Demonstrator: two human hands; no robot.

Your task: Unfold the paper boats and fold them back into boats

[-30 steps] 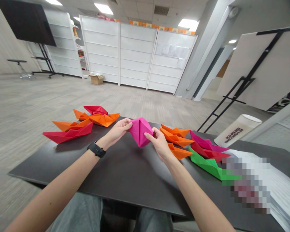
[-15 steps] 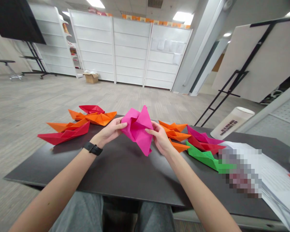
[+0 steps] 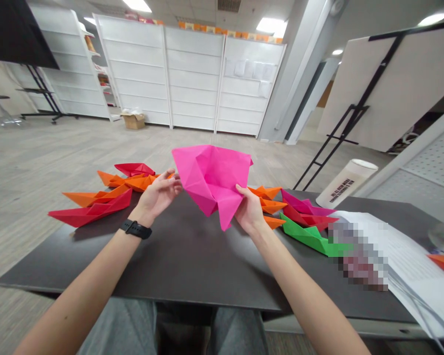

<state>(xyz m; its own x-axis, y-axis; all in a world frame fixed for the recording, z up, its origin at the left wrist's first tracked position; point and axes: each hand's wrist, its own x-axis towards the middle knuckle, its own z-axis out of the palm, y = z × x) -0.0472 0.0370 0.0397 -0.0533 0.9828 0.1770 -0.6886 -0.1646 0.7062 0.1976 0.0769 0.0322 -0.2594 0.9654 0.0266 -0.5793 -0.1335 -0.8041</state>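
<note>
A pink sheet of folded paper [image 3: 216, 177], creased and partly opened out, is held up above the dark table [image 3: 192, 266]. My right hand [image 3: 249, 209] pinches its lower right side, thumb on the near face and fingers behind. Just left of the paper, my left hand [image 3: 161, 195] has its fingers apart and grips nothing; whether a fingertip touches the paper's edge I cannot tell. Beyond that hand lie orange paper boats [image 3: 140, 182], and a red paper boat [image 3: 91, 209] rests nearer on the left.
On the right are several orange paper boats [image 3: 268, 204], a magenta boat [image 3: 303, 204], a red boat [image 3: 307, 218] and a green boat [image 3: 314, 239]. A white cylinder [image 3: 346, 182] leans behind printed sheets [image 3: 410, 261]. White shelving [image 3: 192, 79] stands across the floor.
The pink paper has been opened out wider and turned, its hollow now showing. My left hand has let go of it and moved slightly left; my right hand still grips it.
</note>
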